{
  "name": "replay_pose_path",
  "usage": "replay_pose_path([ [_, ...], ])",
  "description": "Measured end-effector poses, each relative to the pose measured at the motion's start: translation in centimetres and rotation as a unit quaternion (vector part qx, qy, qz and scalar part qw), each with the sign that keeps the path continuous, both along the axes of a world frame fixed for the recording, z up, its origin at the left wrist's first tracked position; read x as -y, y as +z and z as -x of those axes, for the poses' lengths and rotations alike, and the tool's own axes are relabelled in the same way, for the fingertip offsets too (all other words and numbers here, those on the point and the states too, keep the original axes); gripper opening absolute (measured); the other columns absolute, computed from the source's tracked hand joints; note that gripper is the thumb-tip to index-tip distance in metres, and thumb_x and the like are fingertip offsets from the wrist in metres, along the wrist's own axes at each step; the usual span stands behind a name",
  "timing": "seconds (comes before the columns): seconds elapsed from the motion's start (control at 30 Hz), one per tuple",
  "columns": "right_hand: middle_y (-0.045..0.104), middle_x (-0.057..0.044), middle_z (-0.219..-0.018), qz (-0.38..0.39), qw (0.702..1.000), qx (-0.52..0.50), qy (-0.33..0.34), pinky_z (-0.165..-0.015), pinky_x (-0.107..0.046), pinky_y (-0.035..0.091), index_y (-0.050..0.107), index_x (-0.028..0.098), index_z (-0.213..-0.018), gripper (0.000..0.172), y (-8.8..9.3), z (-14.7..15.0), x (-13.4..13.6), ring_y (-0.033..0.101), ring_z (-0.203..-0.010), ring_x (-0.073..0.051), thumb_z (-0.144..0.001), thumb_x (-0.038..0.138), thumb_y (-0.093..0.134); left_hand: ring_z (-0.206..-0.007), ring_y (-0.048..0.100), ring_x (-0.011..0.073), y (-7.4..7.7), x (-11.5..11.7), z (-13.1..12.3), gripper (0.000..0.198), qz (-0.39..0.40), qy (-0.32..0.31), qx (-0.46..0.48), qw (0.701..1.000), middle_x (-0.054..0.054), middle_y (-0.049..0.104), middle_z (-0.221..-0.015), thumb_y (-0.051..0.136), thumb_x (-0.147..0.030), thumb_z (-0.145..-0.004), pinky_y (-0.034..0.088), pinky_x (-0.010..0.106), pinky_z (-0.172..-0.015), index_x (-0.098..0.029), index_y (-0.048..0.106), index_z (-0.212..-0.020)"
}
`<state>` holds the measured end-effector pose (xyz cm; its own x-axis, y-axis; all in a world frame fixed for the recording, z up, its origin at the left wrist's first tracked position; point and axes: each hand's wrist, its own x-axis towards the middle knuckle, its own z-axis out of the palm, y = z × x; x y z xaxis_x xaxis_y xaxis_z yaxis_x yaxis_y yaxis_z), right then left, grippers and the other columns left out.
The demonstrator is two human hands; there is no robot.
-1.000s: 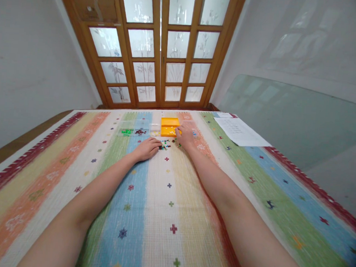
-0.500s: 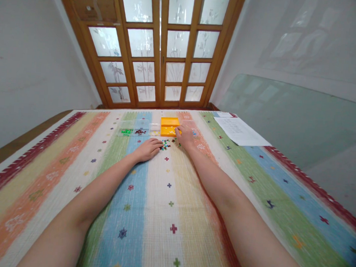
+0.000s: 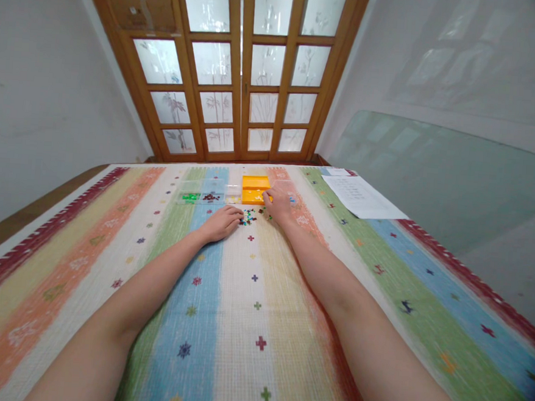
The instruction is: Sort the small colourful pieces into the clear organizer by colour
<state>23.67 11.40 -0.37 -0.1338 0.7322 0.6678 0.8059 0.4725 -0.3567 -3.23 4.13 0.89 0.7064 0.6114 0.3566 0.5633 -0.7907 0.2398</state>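
Observation:
My left hand (image 3: 222, 223) rests on the striped cloth, its fingertips at the left edge of a small pile of coloured pieces (image 3: 248, 218). My right hand (image 3: 277, 203) is at the right front corner of the open orange box (image 3: 252, 196), fingers curled together; whatever they may hold is too small to make out. Pale bits lie inside the box. To its left stand clear boxes with green pieces (image 3: 191, 197), dark red pieces (image 3: 211, 198) and yellow pieces (image 3: 233, 199). Blue pieces (image 3: 292, 200) show in a clear box behind my right hand.
A printed sheet of paper (image 3: 362, 197) lies at the right back of the table, overlapping the patterned tablecloth (image 3: 241, 321). Wooden doors with glass panes (image 3: 266, 66) stand beyond the table. A pale green panel (image 3: 434, 169) leans along the right wall.
My left hand has drawn back slightly to the left, showing more of the small pile. My right hand has hardly moved.

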Motion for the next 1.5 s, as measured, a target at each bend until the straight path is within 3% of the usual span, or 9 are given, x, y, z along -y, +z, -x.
replay_pose_path([
  [0.13,0.076,-0.01,-0.096,0.005,1.0,-0.003,0.003,-0.085,-0.035,0.044,0.075,0.019,-0.088,0.028,-0.1,-0.1,0.0,0.064,-0.09,-0.024,-0.103,0.026,0.052,-0.134,0.056,0.027,-0.3,-0.4,0.6,0.043,-0.033,0.046,0.041,0.998,0.013,0.066,-0.142,0.038,-0.034,-0.11,0.043,0.05,-0.12,-0.019,0.07,-0.135],
  [0.3,0.074,-0.009,-0.092,0.017,1.0,-0.005,0.01,-0.081,-0.034,0.042,0.073,0.02,-0.084,0.028,0.0,-0.2,0.0,0.062,-0.086,-0.023,-0.102,0.026,0.052,-0.133,0.057,0.0281,-0.8,-2.2,2.5,0.043,-0.06,0.169,0.107,0.978,0.012,0.066,-0.142,0.038,-0.033,-0.109,0.042,0.051,-0.119,-0.019,0.07,-0.135],
  [0.53,0.074,-0.008,-0.091,0.019,1.0,-0.012,0.014,-0.08,-0.034,0.042,0.072,0.02,-0.083,0.029,0.2,-0.2,0.2,0.061,-0.085,-0.023,-0.101,0.025,0.05,-0.13,0.061,0.029,-1.0,-4.9,7.9,0.046,-0.048,0.418,0.177,0.89,0.014,0.071,-0.135,0.032,-0.029,-0.108,0.041,0.048,-0.118,-0.016,0.073,-0.124],
  [0.73,0.073,-0.008,-0.09,0.028,1.0,-0.006,0.013,-0.081,-0.033,0.041,0.071,0.02,-0.082,0.028,0.0,-0.3,-0.1,0.061,-0.087,-0.023,-0.101,0.025,0.052,-0.123,0.066,0.0304,-1.2,-5.6,10.5,0.048,0.004,0.52,0.171,0.837,0.017,0.075,-0.126,0.031,-0.026,-0.104,0.044,0.047,-0.112,-0.016,0.077,-0.115],
  [0.83,0.074,-0.008,-0.09,0.031,0.999,0.002,0.014,-0.078,-0.033,0.041,0.072,0.02,-0.083,0.028,0.2,-0.2,0.1,0.061,-0.085,-0.023,-0.101,0.025,0.052,-0.122,0.066,0.0315,-1.2,-5.4,10.3,0.05,0.009,0.532,0.167,0.83,0.019,0.075,-0.124,0.03,-0.03,-0.105,0.043,0.048,-0.112,-0.015,0.076,-0.115],
  [0.97,0.074,-0.009,-0.094,0.031,0.998,0.031,0.034,-0.081,-0.033,0.042,0.074,0.018,-0.086,0.027,0.8,0.2,0.7,0.062,-0.087,-0.023,-0.102,0.023,0.053,-0.126,0.064,0.0306,-1.2,-5.2,9.6,0.051,-0.007,0.499,0.161,0.852,0.018,0.073,-0.129,0.028,-0.031,-0.106,0.041,0.047,-0.115,-0.014,0.074,-0.12],
  [1.23,0.076,-0.009,-0.106,0.07,0.966,0.122,0.216,-0.094,-0.035,0.043,0.079,0.021,-0.105,0.018,1.7,3.2,2.9,0.063,-0.102,-0.025,-0.1,0.022,0.062,-0.128,0.061,0.0282,-1.4,-4.7,8.0,0.044,-0.045,0.404,0.171,0.898,0.012,0.072,-0.132,0.035,-0.036,-0.107,0.041,0.047,-0.118,-0.019,0.073,-0.122],
  [1.5,0.072,-0.009,-0.107,0.092,0.925,0.176,0.323,-0.094,-0.037,0.044,0.08,0.024,-0.106,0.016,2.0,6.1,5.0,0.061,-0.104,-0.026,-0.097,0.032,0.069,-0.126,0.061,0.0275,-1.2,-4.1,7.0,0.037,-0.041,0.353,0.157,0.921,0.011,0.071,-0.129,0.04,-0.035,-0.106,0.042,0.048,-0.116,-0.021,0.074,-0.113],
])
